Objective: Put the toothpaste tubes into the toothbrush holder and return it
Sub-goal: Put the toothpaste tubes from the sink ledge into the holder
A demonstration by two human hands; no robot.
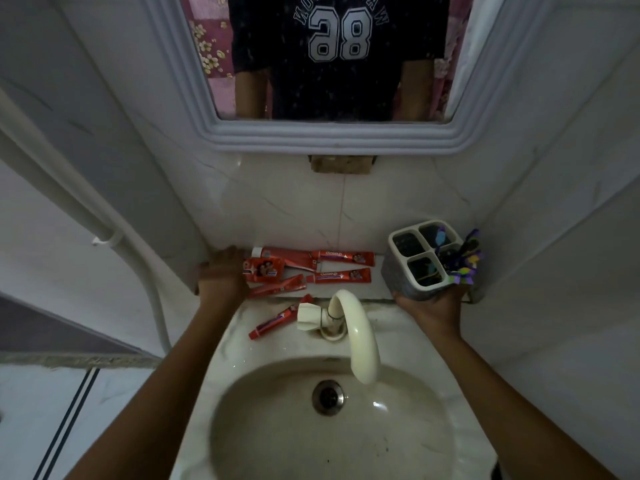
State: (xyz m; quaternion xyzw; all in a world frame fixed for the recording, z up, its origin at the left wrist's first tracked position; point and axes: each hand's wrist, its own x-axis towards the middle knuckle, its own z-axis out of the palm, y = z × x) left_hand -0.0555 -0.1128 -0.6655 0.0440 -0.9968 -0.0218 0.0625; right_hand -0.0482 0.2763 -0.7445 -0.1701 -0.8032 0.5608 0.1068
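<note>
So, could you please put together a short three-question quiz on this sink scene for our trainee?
1. True or false: the right hand grips the toothbrush holder.
2. Where does the lone toothpaste tube lie? A) in the basin B) on the sink rim beside the tap C) in the holder
3. What does the left hand rest beside?

Key: 1 true; 2 B; 3 the toothpaste tubes on the ledge.
</note>
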